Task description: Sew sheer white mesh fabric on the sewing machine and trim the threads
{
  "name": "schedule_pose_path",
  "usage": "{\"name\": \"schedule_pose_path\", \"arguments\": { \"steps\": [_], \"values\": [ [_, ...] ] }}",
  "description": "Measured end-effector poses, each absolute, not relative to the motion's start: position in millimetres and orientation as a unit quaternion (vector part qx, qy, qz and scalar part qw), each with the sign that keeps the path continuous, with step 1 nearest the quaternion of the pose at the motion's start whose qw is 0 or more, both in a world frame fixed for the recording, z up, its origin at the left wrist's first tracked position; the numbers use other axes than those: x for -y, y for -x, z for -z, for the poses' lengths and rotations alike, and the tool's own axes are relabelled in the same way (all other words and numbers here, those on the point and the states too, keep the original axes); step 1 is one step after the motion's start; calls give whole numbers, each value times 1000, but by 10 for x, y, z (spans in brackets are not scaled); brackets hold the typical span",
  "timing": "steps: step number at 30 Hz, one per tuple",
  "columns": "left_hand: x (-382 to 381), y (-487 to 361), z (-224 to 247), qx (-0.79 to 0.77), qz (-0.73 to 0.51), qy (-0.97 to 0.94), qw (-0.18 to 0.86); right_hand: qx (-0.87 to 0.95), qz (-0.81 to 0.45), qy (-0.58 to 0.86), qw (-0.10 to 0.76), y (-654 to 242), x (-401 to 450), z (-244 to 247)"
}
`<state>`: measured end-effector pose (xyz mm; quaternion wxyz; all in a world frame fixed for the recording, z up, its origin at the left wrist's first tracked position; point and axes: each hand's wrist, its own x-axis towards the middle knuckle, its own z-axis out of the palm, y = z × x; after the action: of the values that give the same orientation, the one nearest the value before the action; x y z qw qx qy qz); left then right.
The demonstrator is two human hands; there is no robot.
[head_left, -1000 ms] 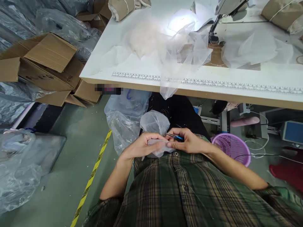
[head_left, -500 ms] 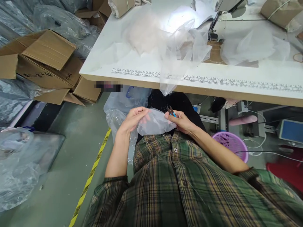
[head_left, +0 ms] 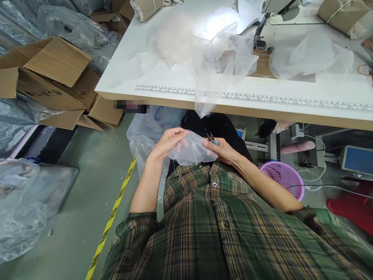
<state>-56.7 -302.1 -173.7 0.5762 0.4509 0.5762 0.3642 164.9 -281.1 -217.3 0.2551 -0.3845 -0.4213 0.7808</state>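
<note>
Over my lap, a small piece of sheer white fabric (head_left: 192,149) is stretched between my two hands. My left hand (head_left: 171,142) pinches its upper left edge, and some fingers show through the cloth from behind. At its right edge, my right hand (head_left: 221,149) grips the fabric between thumb and fingers. The same hand also holds small blue thread snips (head_left: 212,139), their dark blades pointing up and apart. Loose threads lie on the dark trousers near the blades.
Ahead is a white sewing table (head_left: 116,79) with a printed ruler (head_left: 247,97) along its front edge. More sheer fabric (head_left: 227,58) hangs over that edge. A sewing machine (head_left: 262,27) stands behind. Cardboard boxes (head_left: 58,66) are at left, a purple basket (head_left: 282,177) at right.
My left hand has risen slightly with its edge of the fabric. My right hand stays nearly in place with the snips. The whole view has shifted a little.
</note>
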Motion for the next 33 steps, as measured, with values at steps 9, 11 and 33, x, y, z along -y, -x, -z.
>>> {"name": "schedule_pose_path", "arguments": {
  "steps": [9, 11, 33],
  "values": [
    [3033, 668, 1453, -573, -263, -549, 548, 561, -710, 368, 212, -1680, 2662, 2205],
    [3115, 722, 1426, -563, -252, -549, 564, 579, -632, 441, 266, -1610, 2556, 2278],
    [3050, 725, 1770, -452, -420, -383, 687, 566, -442, 479, 505, -1916, 2725, 1982]
  ]
}}
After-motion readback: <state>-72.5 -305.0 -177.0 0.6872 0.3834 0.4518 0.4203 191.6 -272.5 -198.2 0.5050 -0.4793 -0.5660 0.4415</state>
